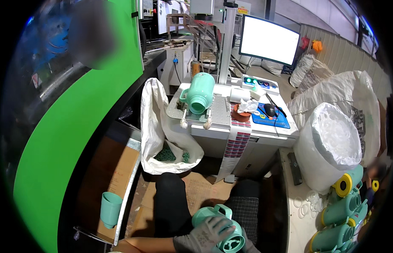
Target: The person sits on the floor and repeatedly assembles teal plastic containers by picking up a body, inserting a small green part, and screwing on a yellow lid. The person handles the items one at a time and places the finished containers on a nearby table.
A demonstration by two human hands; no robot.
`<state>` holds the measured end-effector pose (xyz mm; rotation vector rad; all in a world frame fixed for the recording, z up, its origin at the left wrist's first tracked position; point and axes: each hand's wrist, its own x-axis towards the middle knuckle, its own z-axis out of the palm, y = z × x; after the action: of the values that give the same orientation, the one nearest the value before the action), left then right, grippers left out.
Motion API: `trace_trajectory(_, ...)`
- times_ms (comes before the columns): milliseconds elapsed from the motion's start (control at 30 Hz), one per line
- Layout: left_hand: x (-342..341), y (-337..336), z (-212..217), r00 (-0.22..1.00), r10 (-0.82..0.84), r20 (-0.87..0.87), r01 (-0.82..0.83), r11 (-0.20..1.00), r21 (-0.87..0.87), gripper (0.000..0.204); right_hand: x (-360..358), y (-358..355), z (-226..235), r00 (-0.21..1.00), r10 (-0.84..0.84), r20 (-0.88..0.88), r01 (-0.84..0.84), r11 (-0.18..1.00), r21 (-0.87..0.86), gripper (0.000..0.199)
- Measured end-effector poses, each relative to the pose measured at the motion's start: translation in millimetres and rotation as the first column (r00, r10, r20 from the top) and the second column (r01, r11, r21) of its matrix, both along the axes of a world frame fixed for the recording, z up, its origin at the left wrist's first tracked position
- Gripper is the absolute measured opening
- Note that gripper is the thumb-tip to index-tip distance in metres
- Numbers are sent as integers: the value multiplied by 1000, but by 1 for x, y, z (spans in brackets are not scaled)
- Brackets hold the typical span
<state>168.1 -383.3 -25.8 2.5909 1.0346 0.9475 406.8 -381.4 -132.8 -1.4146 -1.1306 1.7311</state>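
Observation:
In my lap, at the bottom of the head view, lies a mint-green plastic vacuum-jug casing [231, 242] with a handle; its open end, with ribs inside, points down toward the lower edge. My left hand [207, 232], in a grey glove, is closed over its side. My right hand [248, 244], also gloved in grey, is beside the casing at the right, mostly hidden with its fingers out of sight. A second mint-green jug casing [201, 90] lies on the perforated bed of the bench machine [219, 114], its mouth toward me.
A white sack [152, 126] with green scraps stands left of the machine. On the right, a bag of clear plastic rings [304, 143] stands beside several green jugs [338, 211] with yellow parts. A green cup-shaped piece [110, 209] sits in the cardboard-lined tray. A monitor [269, 41] stands behind.

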Motion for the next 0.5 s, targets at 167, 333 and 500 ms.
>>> trace_trajectory(167,9,18,-11,983,-27,-184,-7,983,-181,90,2,-10,131,984,-130,121,31,796,604,20)
trace_trajectory(333,27,43,-6,946,-117,-301,46,972,-232,90,-10,4,131,632,38,774,-669,531,520,17)
trace_trajectory(500,46,56,0,864,-276,-422,143,937,-320,103,10,28,136,518,258,816,-799,488,352,20)
